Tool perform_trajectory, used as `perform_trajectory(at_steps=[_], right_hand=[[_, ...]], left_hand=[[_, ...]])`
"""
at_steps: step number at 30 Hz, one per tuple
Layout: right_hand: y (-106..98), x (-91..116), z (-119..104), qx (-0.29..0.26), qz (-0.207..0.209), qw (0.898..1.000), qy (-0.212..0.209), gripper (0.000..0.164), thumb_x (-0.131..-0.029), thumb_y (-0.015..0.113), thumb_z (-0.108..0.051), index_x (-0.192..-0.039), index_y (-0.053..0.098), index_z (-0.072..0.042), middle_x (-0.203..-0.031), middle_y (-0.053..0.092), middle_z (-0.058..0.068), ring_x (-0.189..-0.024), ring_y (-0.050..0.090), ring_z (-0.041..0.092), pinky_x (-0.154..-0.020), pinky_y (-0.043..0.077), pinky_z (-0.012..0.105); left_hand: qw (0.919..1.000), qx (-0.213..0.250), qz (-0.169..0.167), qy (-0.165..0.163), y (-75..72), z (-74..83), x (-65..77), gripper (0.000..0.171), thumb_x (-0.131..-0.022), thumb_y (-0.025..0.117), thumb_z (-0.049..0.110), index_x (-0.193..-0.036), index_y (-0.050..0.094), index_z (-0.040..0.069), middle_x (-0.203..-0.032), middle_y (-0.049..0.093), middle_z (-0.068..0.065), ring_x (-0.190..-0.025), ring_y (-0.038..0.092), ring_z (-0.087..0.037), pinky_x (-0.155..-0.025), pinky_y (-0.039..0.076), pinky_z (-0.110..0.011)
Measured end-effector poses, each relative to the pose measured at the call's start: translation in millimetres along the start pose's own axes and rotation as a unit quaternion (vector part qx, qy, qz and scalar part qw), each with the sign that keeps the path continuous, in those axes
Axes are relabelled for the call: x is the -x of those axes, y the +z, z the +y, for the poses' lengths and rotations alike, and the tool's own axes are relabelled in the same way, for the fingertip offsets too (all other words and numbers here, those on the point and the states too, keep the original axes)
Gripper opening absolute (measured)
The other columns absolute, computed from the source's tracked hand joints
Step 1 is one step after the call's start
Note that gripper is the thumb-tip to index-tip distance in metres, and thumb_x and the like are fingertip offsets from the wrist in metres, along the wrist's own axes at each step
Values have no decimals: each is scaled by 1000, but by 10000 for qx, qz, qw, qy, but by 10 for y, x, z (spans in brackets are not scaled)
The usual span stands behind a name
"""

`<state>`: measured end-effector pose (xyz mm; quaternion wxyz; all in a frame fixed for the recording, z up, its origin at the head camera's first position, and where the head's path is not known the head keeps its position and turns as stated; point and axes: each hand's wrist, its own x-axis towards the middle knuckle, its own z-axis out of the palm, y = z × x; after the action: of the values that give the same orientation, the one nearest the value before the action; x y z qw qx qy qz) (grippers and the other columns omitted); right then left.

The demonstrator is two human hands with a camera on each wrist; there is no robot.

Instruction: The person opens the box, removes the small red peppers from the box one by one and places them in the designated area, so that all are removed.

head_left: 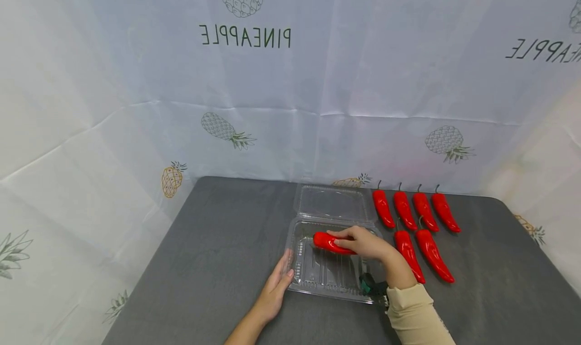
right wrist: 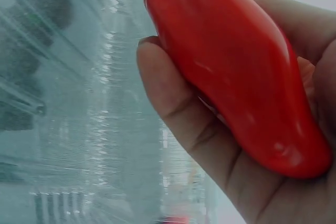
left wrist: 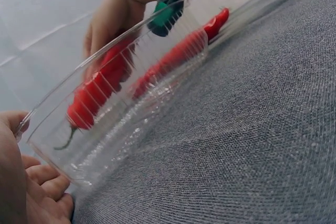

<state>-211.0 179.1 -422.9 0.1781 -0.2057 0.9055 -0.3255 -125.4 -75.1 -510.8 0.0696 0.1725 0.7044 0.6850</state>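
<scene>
My right hand (head_left: 364, 243) grips a red chili pepper (head_left: 326, 241) over the inside of a clear plastic clamshell container (head_left: 313, 272). In the right wrist view, the glossy pepper (right wrist: 226, 72) lies between thumb and fingers. Seen through the container wall in the left wrist view, its green stem points down and toward the left hand. My left hand (head_left: 271, 295) holds the container's left side, with one digit at the rim and other fingers (left wrist: 48, 184) curled low outside the wall. The container's lid (head_left: 333, 203) lies folded back, away from me.
To the right of the container, several red chili peppers lie in two rows, such as a back one (head_left: 383, 209) and a front one (head_left: 433, 254). The dark grey table (head_left: 218, 234) meets a white pineapple-print cloth (head_left: 290, 148) behind. A dark strapped device (head_left: 373, 286) sits at the right wrist.
</scene>
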Motion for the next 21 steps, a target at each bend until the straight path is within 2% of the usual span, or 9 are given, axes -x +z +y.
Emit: perform_trajectory(at_steps=[6, 13, 21], right_hand=[[-70, 66, -22, -170, -37, 9998, -108, 41, -93, 57, -28, -130, 56, -12, -112, 63, 11, -83, 48, 17, -63, 42, 25], [-192, 201, 6, -272, 216, 9992, -186, 42, -93, 56, -26, -132, 53, -10, -129, 56, 20, -93, 51, 20, -67, 44, 25], [-266, 379, 64, -176, 672, 9976, -27, 47, -93, 57, -28, -134, 50, -8, -132, 52, 23, -90, 52, 19, -62, 42, 24]], left_hand=[[10000, 19, 35, 8, 0, -2, 8, 56, -101, 34, 16, -146, 10, -7, -153, 13, -25, -142, 10, -37, -103, 14, -1], [10000, -19, 56, -1, 12, -1, 5, 56, -101, 35, 17, -146, 11, -6, -153, 15, -25, -142, 11, -37, -103, 14, -1], [10000, 37, 7, 7, 5, -2, 2, 56, -101, 34, 17, -146, 10, -7, -153, 12, -25, -142, 9, -37, -103, 14, -1]])
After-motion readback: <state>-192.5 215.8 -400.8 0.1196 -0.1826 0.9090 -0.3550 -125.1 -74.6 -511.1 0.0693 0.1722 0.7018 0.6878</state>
